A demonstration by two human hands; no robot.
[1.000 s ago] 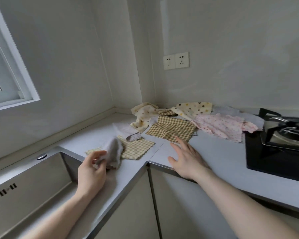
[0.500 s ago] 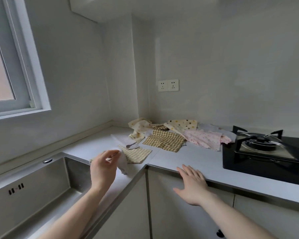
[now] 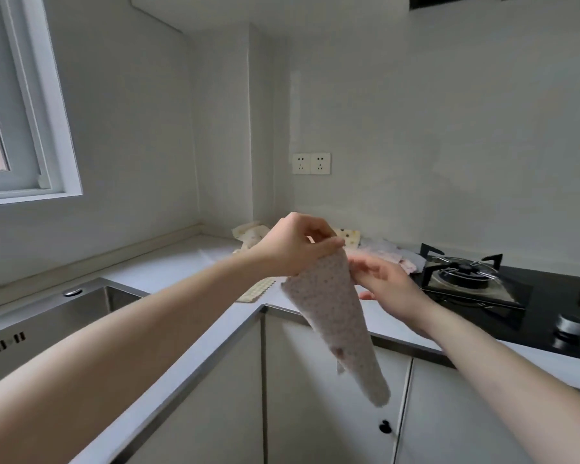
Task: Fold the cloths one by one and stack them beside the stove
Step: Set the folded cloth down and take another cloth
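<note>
A pale speckled cloth (image 3: pixel 337 323) hangs in the air over the counter corner, pinched at its top edge by my left hand (image 3: pixel 292 244). My right hand (image 3: pixel 387 284) sits just right of that edge, fingers at the cloth's upper corner. Behind the hands, several loose cloths lie on the grey counter (image 3: pixel 168 269): a cream printed one (image 3: pixel 250 233), a cream dotted one (image 3: pixel 349 236), a pink one (image 3: pixel 404 259) next to the stove, and a yellow checked one (image 3: pixel 257 291) near the counter corner. The black gas stove (image 3: pixel 476 283) stands at the right.
A steel sink (image 3: pixel 54 313) is sunk into the counter at the left, below a window (image 3: pixel 14 128). White cabinet doors (image 3: pixel 332 396) run under the counter. Two wall sockets (image 3: pixel 311 163) sit above the cloth pile. A stove knob (image 3: pixel 570 324) is at the far right.
My left hand has lifted the speckled cloth off the counter into the air. My right hand left the counter edge and rose to the cloth's top. The camera tilted upward.
</note>
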